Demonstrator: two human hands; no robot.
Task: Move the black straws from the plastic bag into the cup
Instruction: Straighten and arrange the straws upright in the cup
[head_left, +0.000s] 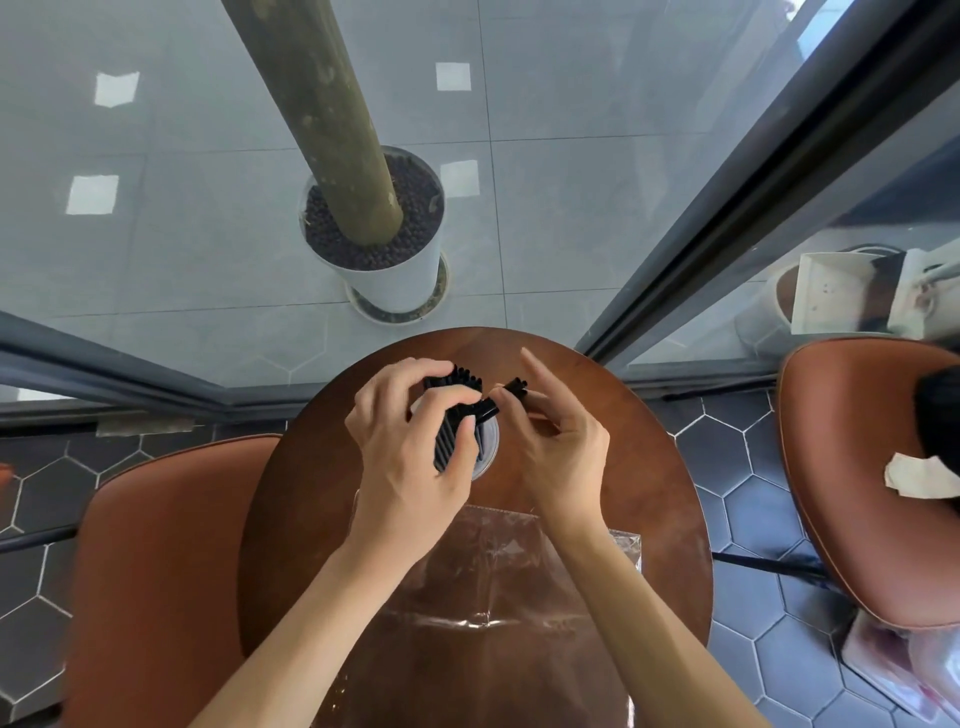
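Over a round wooden tabletop (649, 467), the left hand (410, 457) wraps its grip around a bundle of black straws (457, 410) standing in a clear cup (488, 447), while the right hand (556, 452) pinches a few more black straw ends (515, 387) just beside the bundle, forefinger raised. An emptied-looking clear plastic bag (498, 582) lies flat on the tabletop nearer the person, beneath both forearms

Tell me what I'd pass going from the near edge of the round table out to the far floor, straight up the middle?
Clear plastic bag → cup with the black straws, gripped by the hands → far table edge → white plant pot.
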